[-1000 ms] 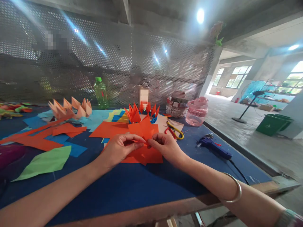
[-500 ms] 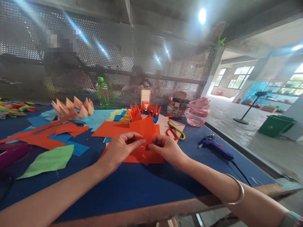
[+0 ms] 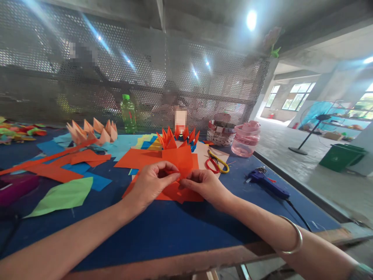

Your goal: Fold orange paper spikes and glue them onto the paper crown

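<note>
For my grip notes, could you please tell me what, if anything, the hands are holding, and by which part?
The left hand and right hand pinch an orange paper near its lower end, between thumbs and fingers.

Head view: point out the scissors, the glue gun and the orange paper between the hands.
Scissors (image 3: 215, 158): head view, on the yellow handle.
Glue gun (image 3: 269, 185): head view, middle of the blue body.
Orange paper (image 3: 178, 158): head view, upper part of the sheet.

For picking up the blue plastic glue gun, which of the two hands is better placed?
Probably the right hand: the blue plastic glue gun lies to its right, and the left hand is farther away. Both seem to pinch orange paper.
</note>
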`<state>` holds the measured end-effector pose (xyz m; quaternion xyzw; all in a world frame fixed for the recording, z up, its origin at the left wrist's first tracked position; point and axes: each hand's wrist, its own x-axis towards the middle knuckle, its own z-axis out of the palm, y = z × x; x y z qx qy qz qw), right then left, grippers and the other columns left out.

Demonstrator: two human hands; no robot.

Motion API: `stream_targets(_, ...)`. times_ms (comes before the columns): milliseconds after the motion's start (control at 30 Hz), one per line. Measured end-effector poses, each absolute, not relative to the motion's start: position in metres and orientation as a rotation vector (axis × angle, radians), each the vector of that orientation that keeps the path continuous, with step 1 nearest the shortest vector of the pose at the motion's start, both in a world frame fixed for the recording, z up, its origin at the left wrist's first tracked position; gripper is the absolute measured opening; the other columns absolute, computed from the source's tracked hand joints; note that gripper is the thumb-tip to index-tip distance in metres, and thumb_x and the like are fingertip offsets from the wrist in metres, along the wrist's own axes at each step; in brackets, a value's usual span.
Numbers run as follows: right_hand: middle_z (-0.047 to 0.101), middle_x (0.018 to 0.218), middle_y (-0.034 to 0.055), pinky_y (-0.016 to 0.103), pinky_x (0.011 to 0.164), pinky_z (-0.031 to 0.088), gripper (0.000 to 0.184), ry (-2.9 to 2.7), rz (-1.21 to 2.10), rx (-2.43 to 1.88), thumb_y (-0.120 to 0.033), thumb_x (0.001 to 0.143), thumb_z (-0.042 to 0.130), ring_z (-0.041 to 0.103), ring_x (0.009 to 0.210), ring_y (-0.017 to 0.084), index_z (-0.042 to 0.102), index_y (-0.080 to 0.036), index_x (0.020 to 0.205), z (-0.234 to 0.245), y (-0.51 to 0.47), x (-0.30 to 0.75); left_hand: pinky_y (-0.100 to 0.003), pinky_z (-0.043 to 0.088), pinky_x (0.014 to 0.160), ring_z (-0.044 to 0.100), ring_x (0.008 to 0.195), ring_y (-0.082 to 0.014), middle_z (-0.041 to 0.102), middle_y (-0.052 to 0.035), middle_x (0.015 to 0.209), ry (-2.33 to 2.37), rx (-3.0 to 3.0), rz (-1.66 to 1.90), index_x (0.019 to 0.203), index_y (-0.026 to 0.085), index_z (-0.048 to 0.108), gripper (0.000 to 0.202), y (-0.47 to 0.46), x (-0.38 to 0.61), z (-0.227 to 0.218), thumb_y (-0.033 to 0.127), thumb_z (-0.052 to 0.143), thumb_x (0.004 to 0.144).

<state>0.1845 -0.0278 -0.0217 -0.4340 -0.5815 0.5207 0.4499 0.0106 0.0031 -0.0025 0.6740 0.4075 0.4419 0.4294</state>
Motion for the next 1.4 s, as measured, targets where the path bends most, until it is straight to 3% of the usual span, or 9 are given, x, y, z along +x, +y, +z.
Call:
stream_targets(200, 0.072, 0.071, 0.0045, 0.023, 0.057, 0.041, 0.038, -1.504, 1.228, -1.107, -0.051, 0.071, 0.074, 0.059, 0.060, 0.012, 0.070, -0.013, 0.072, -0.0230, -0.0275, 0.1854, -0.026, 0.047, 0.062, 0.058, 0.061, -0.0139, 0.065, 0.0019, 0.067, 1.034, 1.721, 1.074, 0.072, 0.019, 0.065, 0.019, 0.0001, 0.0104, -0.0007, 0.035, 0.073, 0.066)
stream_targets(367, 0.069, 0.064, 0.0023, 0.022, 0.049, 0.034, 0.032, -1.568, 1.159, -1.146, -0.044, 0.074, 0.072, 0.052, 0.051, 0.009, 0.071, -0.013, 0.070, -0.0251, -0.0264, 0.1847, -0.026, 0.047, 0.062, 0.060, 0.067, -0.0148, 0.065, 0.0008, 0.078, 1.019, 1.760, 1.112, 0.083, 0.019, 0.061, 0.025, 0.0017, 0.0110, -0.0044, 0.033, 0.073, 0.066)
stream_targets(467, 0.066, 0.060, 0.0018, 0.022, 0.046, 0.031, 0.029, -1.595, 1.109, -1.191, -0.041, 0.075, 0.071, 0.048, 0.049, 0.008, 0.070, -0.013, 0.068, -0.0271, -0.0259, 0.1843, -0.027, 0.050, 0.060, 0.064, 0.065, -0.0163, 0.066, 0.0011, 0.078, 0.944, 1.663, 1.115, 0.099, 0.020, 0.052, 0.042, 0.0003, 0.0134, -0.0044, 0.031, 0.074, 0.065)
stream_targets(633, 0.068, 0.066, 0.0033, 0.023, 0.053, 0.040, 0.028, -1.567, 1.114, -1.166, -0.041, 0.076, 0.067, 0.055, 0.056, 0.011, 0.068, -0.014, 0.070, -0.0287, -0.0263, 0.1832, -0.035, 0.056, 0.072, 0.072, 0.081, -0.0236, 0.072, -0.0022, 0.088, 0.801, 1.509, 1.158, 0.134, 0.021, 0.031, 0.084, -0.0028, 0.0156, -0.0021, 0.025, 0.077, 0.064)
stream_targets(767, 0.069, 0.069, 0.0022, 0.024, 0.057, 0.043, 0.022, -1.545, 1.163, -1.094, -0.038, 0.076, 0.066, 0.059, 0.060, 0.013, 0.066, -0.015, 0.074, -0.0271, -0.0264, 0.1822, -0.038, 0.057, 0.076, 0.072, 0.083, -0.0248, 0.073, -0.0004, 0.084, 0.782, 1.511, 1.161, 0.144, 0.023, 0.022, 0.096, 0.0007, 0.0130, -0.0028, 0.023, 0.078, 0.066)
stream_targets(1000, 0.069, 0.068, 0.0020, 0.024, 0.057, 0.043, 0.021, -1.546, 1.166, -1.105, -0.036, 0.076, 0.066, 0.059, 0.059, 0.012, 0.065, -0.015, 0.072, -0.0235, -0.0282, 0.1806, -0.032, 0.055, 0.068, 0.071, 0.077, -0.0222, 0.074, -0.0015, 0.084, 0.767, 1.450, 1.069, 0.116, 0.019, 0.051, 0.061, 0.0045, 0.0123, -0.0016, 0.026, 0.081, 0.064)
stream_targets(1233, 0.068, 0.066, 0.0016, 0.023, 0.053, 0.040, 0.024, -1.604, 1.135, -1.129, -0.038, 0.076, 0.067, 0.056, 0.056, 0.011, 0.065, -0.015, 0.069, -0.0240, -0.0294, 0.1813, -0.030, 0.052, 0.070, 0.069, 0.080, -0.0207, 0.073, -0.0012, 0.084, 0.831, 1.366, 1.062, 0.099, 0.016, 0.060, 0.044, 0.0007, 0.0142, 0.0005, 0.024, 0.080, 0.060)
stream_targets(1400, 0.064, 0.062, 0.0009, 0.022, 0.050, 0.037, 0.025, -1.695, 1.046, -1.168, -0.039, 0.076, 0.067, 0.051, 0.054, 0.010, 0.063, -0.016, 0.068, -0.0255, -0.0292, 0.1827, -0.029, 0.051, 0.069, 0.068, 0.083, -0.0212, 0.072, -0.0004, 0.083, 0.845, 1.368, 1.078, 0.100, 0.017, 0.060, 0.044, -0.0001, 0.0128, 0.0007, 0.025, 0.078, 0.061)
